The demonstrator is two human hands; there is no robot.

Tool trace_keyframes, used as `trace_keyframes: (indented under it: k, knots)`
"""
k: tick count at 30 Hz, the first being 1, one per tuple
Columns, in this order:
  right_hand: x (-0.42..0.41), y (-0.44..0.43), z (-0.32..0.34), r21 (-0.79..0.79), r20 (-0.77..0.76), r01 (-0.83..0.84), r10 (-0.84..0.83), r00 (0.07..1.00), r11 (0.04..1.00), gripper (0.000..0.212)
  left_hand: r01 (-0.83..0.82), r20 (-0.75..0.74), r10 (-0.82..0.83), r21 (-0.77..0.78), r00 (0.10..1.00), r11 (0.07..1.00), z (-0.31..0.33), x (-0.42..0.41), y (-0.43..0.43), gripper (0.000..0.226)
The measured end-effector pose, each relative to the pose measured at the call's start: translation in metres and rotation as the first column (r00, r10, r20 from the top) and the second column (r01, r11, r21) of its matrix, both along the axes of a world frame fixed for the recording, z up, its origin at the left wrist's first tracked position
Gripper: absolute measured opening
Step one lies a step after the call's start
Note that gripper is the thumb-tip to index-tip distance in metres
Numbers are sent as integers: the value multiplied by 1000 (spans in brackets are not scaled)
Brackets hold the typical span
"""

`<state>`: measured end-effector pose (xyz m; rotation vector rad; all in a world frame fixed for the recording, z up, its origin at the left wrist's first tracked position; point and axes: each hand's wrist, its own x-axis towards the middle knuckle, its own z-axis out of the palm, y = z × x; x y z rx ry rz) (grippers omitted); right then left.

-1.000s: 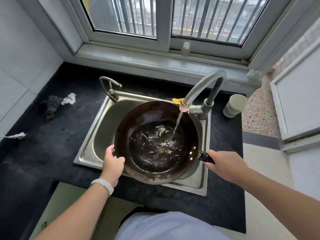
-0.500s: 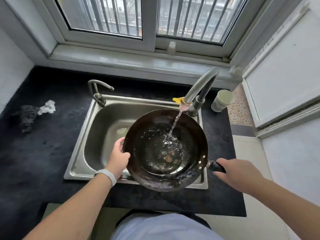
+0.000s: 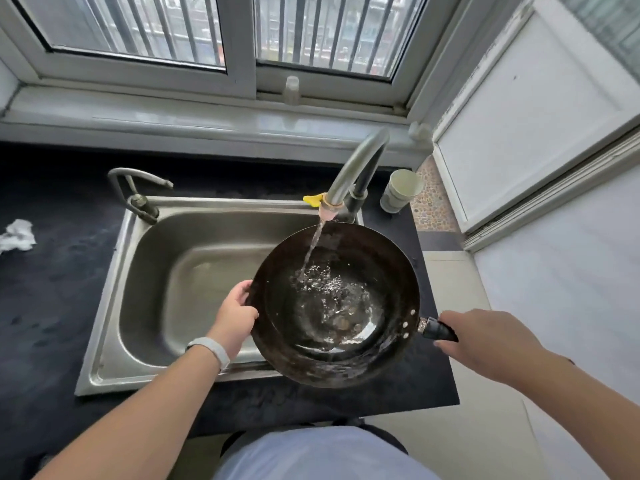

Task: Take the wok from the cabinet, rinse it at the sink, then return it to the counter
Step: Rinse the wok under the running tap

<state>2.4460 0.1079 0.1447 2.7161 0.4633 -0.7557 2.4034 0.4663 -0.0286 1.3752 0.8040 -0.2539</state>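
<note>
**Wok Under Running Water, Rinse Step Under Way**

Head view: seen from above, held over the right end of the steel sink (image 3: 114,292), at about 5 o'clock of the basin, the dark wok (image 3: 334,303), partly overhanging the sink's right rim and the black counter (image 3: 52,306). Falling from the tall faucet (image 3: 356,168) at 12 o'clock of the wok, a thin stream of water (image 3: 313,245), splashing and pooling in the bowl. At 9 o'clock of the wok, the left hand (image 3: 233,320), fingers curled over the rim and thumb along its outer edge, a white band on the wrist. At 3 o'clock, the right hand (image 3: 485,344), wrapped around the black handle (image 3: 438,330), fingers closed on it as far as visible from behind. Beside the faucet base, at 1 o'clock of the wok, a pale cup (image 3: 401,190) lying tilted on the counter; at far 9 o'clock of the sink, a crumpled white scrap (image 3: 17,235); at 11 o'clock of the basin, a smaller second tap (image 3: 138,192).

Progress, judged from the scene: wok out of the cabinet, so first step done; rinse in hand, with water collected but not yet tipped out. Left to do: swirling and emptying into the basin, shutting off the tap, setting the wok down on the counter.
</note>
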Motion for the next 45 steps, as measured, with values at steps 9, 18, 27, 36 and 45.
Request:
trace_keyframes:
  k: [9,18,27,36,45]
  knots:
    - [8,-21,16,-74,41,-22,25,999,997,27,-7,-30,8,23,1000,1000,-9,13,-28,45]
    - [9,-26,17,-36,52,-17,19,998,999,26,57,-85,-53,45,995,997,-9,25,-34,33]
    - [-8,-32,14,-40,74,0,3,997,999,25,36,-89,-36,-1,995,999,-10,27,-38,44]
    - [1,-18,23,-113,90,-102,113,990,988,25,-6,-76,8,27,997,1000,-6,11,-41,53]
    - [15,-8,-21,-78,163,-239,249,955,968,34,-114,-79,122,100,989,988,15,-31,-10,51]
